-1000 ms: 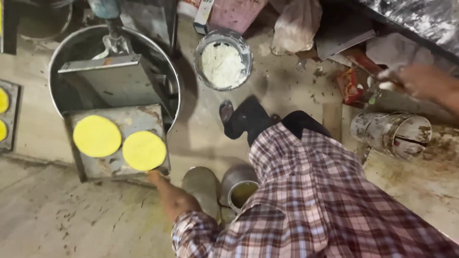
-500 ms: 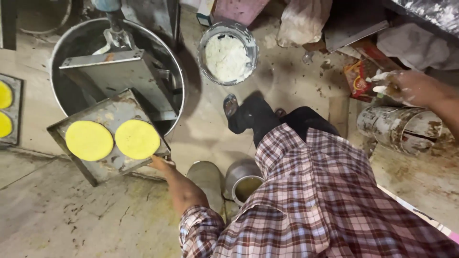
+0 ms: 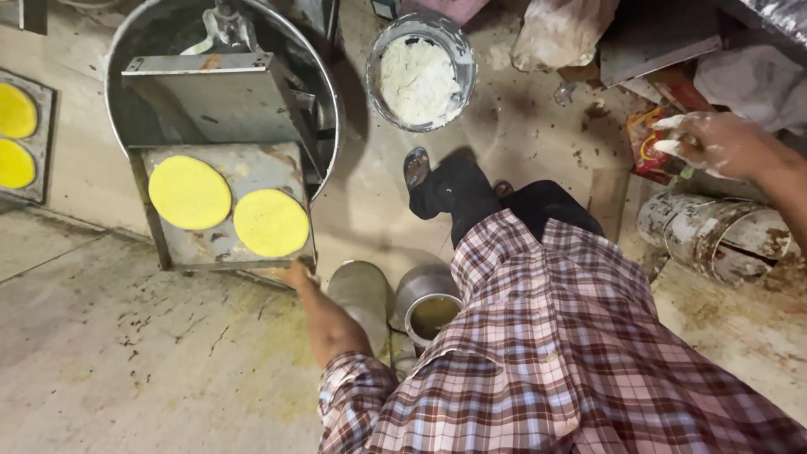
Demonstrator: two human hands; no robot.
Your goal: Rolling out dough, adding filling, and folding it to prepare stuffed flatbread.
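The left hand grips the near right corner of a worn metal tray, fingers curled under its edge. On the tray lie two yellow discs, side by side. At twelve o'clock from the tray, a large steel basin holds a metal press. The right hand, at two o'clock, is coated in white paste, fingers loosely spread, holding nothing visible. A bowl of white dough sits at twelve. The concrete floor is stained and scuffed.
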